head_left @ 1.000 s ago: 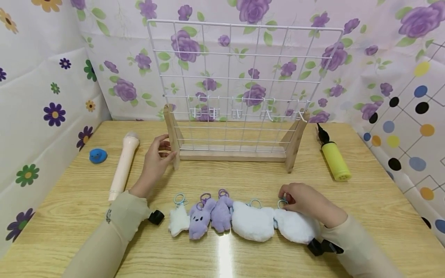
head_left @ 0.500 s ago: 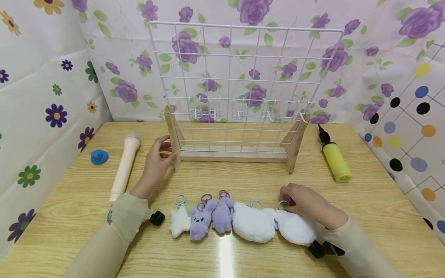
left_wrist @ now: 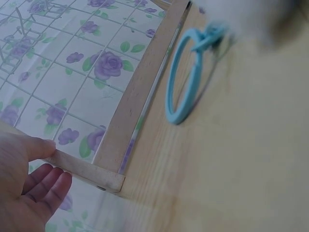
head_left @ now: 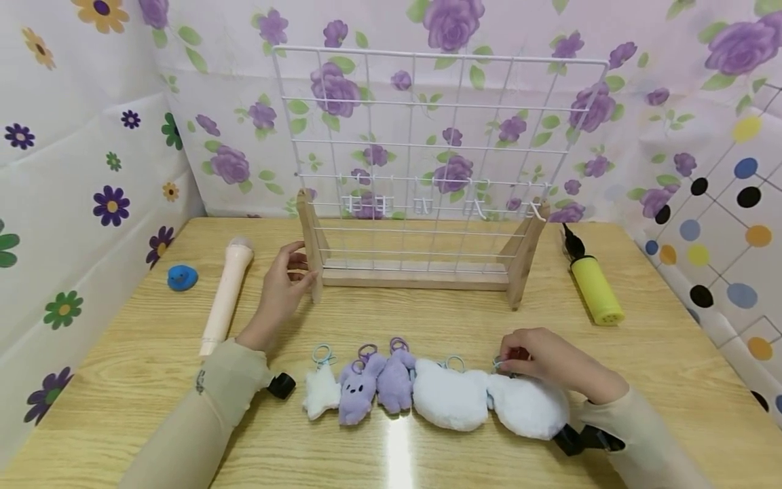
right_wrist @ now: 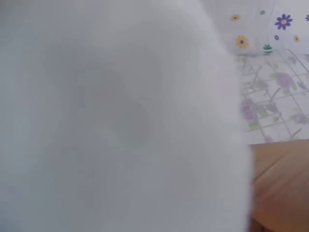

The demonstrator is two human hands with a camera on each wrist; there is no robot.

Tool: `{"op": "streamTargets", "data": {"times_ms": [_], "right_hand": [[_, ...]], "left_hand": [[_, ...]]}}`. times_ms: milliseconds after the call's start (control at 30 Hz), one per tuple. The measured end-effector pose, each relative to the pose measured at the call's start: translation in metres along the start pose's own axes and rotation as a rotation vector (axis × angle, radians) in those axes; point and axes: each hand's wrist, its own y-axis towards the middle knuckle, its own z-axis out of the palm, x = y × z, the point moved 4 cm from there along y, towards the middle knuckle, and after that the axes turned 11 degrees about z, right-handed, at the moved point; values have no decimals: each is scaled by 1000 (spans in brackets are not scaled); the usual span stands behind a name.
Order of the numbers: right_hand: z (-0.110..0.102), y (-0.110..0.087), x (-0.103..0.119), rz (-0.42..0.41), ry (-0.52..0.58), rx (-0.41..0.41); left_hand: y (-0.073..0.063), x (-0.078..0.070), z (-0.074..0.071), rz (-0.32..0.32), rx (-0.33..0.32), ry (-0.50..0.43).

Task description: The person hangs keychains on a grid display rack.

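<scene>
Plush in front of rack handles best, imo, with right hand pinching its ring, left hand gripping rack.

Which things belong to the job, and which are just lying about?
Likely job: rightmost white plush, ring in right hand; four other plush keychains; wire rack, held by left hand.

Likely lying about: blue toy, pale microphone, yellow pump.

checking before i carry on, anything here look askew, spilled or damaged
Nothing looks spilled or damaged, and the grid rack stands upright. One mild oddity in the front row: the left purple plush keychain shows a face, while the right purple plush keychain shows none, perhaps lying face down.
</scene>
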Motion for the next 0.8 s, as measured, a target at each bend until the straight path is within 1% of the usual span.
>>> {"op": "streamTargets", "data": {"times_ms": [267, 567, 800], "right_hand": [[-19, -11, 4, -2, -2, -83], [-38, -21, 7, 28, 91, -61], [-56, -28, 12, 4, 109, -82]], "left_hand": [[0, 1, 0, -9, 4, -12], [-1, 3, -1, 5, -15, -19], [0, 5, 0, 7, -2, -29]]}}
